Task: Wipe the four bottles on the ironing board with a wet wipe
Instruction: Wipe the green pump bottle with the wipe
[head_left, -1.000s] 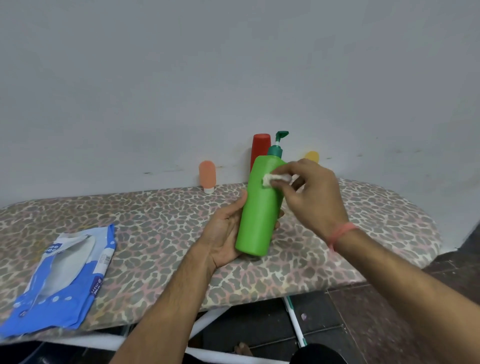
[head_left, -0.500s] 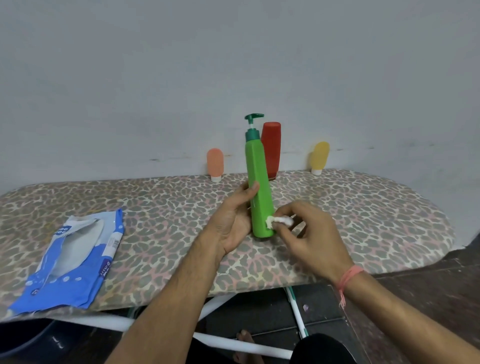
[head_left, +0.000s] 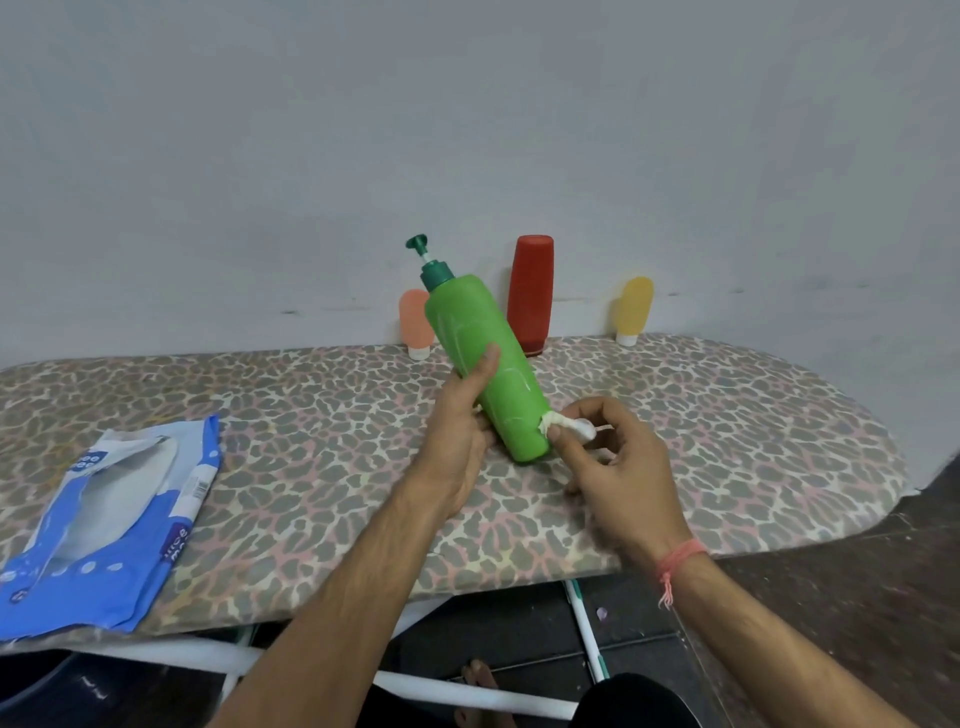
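Observation:
A green pump bottle (head_left: 480, 353) leans to the left over the leopard-print ironing board (head_left: 727, 431). My left hand (head_left: 460, 431) grips its middle from the left side. My right hand (head_left: 618, 467) pinches a small crumpled white wet wipe (head_left: 563, 425) against the bottle's lower right side near the base. At the back by the wall stand a red bottle (head_left: 531, 293), an orange bottle (head_left: 414, 325) partly hidden behind the green one, and a yellow bottle (head_left: 634, 310).
A blue and white wet wipe pack (head_left: 109, 525) lies open at the board's near left edge. A grey wall rises right behind the board. White board legs (head_left: 467, 693) and dark floor show below the near edge.
The green bottle has gone from upright to tilted left, turned in my left hand. My right hand with the wipe stays low at the bottle's base side.

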